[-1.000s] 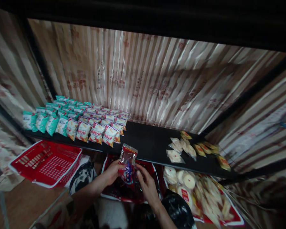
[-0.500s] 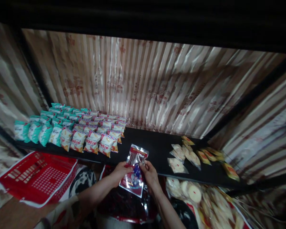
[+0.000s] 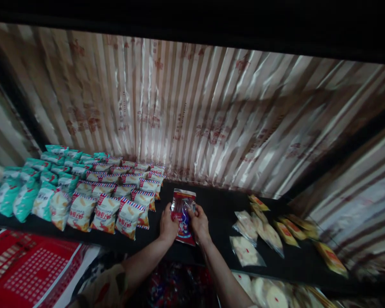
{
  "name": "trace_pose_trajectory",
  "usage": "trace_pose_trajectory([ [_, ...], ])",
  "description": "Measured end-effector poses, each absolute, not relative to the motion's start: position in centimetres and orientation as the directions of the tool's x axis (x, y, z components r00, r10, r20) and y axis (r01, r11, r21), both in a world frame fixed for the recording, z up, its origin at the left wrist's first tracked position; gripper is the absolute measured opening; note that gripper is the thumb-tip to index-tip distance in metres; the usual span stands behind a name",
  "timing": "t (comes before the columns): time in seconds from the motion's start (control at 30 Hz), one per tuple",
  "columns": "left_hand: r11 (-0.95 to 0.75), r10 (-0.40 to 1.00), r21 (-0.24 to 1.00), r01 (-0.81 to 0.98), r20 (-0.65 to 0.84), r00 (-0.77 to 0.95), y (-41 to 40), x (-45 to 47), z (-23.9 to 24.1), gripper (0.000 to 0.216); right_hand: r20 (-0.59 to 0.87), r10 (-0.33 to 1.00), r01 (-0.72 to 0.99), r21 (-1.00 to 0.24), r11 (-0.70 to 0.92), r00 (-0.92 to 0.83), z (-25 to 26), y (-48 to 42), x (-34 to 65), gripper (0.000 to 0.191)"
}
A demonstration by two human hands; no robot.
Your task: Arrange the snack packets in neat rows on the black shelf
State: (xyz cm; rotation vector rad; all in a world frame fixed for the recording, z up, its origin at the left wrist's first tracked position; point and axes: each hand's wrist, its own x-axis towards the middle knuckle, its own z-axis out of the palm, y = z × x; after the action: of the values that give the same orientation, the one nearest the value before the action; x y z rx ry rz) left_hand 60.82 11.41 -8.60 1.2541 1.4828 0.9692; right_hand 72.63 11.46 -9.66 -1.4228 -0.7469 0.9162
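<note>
A red and blue snack packet with a clear window (image 3: 183, 209) is held upright between my two hands, over the black shelf (image 3: 211, 201). My left hand (image 3: 168, 224) grips its left edge, and my right hand (image 3: 199, 222) grips the right edge with the thumb on the front. Left of it stand rows of white and orange snack bags (image 3: 105, 212) with striped tops. Farther left are teal snack bags (image 3: 27, 197) in similar rows. Whether the packet's bottom touches the shelf I cannot tell.
On the shelf's right lie clear bags of pale food (image 3: 246, 251) and several yellow packets (image 3: 332, 259). Below the shelf are a red basket (image 3: 35, 267), dark red packets (image 3: 176, 284) and more pale bagged food (image 3: 276, 295). Striped sheeting (image 3: 179, 107) hangs behind.
Both my hands have moved forward with the packet, from the shelf's front edge to over the shelf. The packet is now more upright, and the view has come closer to the shelf.
</note>
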Motion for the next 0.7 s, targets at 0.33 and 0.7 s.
trace_pose_trajectory([
  [0.33,-0.169,0.969,0.729,0.664,0.246,-0.023,17.1,63.9,-11.1,0.051,0.030,0.854,0.117,-0.992,-0.036,0.520,-12.5,21.0,75.0,0.032],
  [0.7,-0.179,0.967,0.673,0.718,0.253,0.004,21.7,63.8,-12.2,0.051,0.115,0.877,0.360,-0.931,-0.069,0.466,-13.4,27.4,74.5,0.033],
])
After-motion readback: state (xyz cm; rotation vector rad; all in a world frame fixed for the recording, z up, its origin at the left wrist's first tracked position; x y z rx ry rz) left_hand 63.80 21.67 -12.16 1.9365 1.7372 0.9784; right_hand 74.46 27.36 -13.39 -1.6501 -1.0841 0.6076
